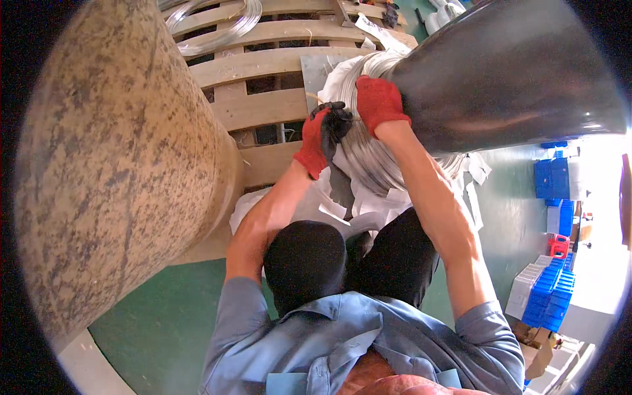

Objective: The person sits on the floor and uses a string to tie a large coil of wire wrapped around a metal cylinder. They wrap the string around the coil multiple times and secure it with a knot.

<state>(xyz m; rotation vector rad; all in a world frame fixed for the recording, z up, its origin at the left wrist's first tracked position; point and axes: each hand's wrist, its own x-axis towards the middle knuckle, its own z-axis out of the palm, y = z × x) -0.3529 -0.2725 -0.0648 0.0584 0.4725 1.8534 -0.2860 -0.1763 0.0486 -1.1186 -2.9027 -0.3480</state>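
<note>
A thick coil of silvery wire [359, 155] is wound round the base of a large black drum-like body [507, 72] at the right. My left hand [321, 137], in a red glove with a black palm, is closed at the coil's left side. A thin strand runs from its fingers toward the coil. My right hand [382, 104], in a red glove, is curled closed over the coil, beside the black body. Its fingertips are turned away, so what they grip is hidden. White wrapping sheet [378, 197] lies crumpled under and around the coil.
A big mottled tan cylinder [125, 151] rises close on the left. Beneath the coil is a slatted wooden pallet [263, 108], with a loose wire ring [247, 23] at its far end. Blue bins [552, 299] and a red container [559, 245] stand at the right on the green floor [497, 217].
</note>
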